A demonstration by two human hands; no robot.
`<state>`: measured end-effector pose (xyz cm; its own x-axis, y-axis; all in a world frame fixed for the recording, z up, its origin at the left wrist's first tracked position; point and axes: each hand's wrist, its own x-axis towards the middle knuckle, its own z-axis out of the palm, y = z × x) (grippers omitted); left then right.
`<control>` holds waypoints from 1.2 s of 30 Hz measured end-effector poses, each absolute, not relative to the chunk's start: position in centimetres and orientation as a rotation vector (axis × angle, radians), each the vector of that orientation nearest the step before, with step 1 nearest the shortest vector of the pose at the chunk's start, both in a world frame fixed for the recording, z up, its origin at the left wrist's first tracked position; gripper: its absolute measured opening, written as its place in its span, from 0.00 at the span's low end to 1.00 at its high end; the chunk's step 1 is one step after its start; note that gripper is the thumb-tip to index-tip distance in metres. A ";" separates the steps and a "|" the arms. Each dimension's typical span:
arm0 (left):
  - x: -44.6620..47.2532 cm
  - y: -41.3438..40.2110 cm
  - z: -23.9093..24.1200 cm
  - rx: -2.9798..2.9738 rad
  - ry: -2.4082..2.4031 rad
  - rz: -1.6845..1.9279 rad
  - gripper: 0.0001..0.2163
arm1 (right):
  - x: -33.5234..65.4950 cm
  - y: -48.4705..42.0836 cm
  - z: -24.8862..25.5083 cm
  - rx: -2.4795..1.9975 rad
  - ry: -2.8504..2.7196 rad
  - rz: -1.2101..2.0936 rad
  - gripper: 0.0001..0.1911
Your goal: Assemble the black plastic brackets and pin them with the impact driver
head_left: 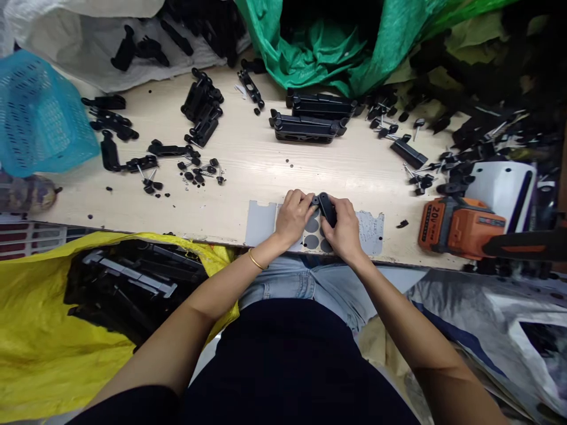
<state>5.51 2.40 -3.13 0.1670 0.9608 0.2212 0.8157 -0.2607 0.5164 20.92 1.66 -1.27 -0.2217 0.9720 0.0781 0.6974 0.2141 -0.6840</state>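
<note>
At the table's front edge my right hand point(344, 229) is closed around a black plastic bracket part point(326, 208), which tilts up to the left. Beside it, my left hand point(294, 217) has its fingers pinched at the small rounded black end of a piece point(315, 201); whether this joins the bracket part I cannot tell. Under both hands lies a sheet with grey round discs point(312, 242), partly covered by the fingers. Flat grey plates point(260, 223) show on either side of the sheet.
Black folded brackets point(305, 128) stand farther back, with screw knobs point(204, 171) scattered left. An orange cordless tool point(463, 227) lies at right. A blue basket point(44, 115), a green sack point(325, 71) and a yellow sack point(26, 330) of black parts surround the workspace.
</note>
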 end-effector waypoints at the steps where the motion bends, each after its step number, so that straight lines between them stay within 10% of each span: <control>1: 5.5 2.4 -3.1 2.179 1.713 0.744 0.09 | 20.9 1.7 -1.4 -1.528 -1.989 0.718 0.23; 15: 3.7 6.8 -2.8 2.420 1.121 0.582 0.08 | 20.9 1.4 -1.2 -1.545 -2.038 0.689 0.26; 36: 7.6 3.4 -2.9 1.787 1.636 0.939 0.12 | 20.8 1.2 -1.0 -1.462 -2.118 0.596 0.36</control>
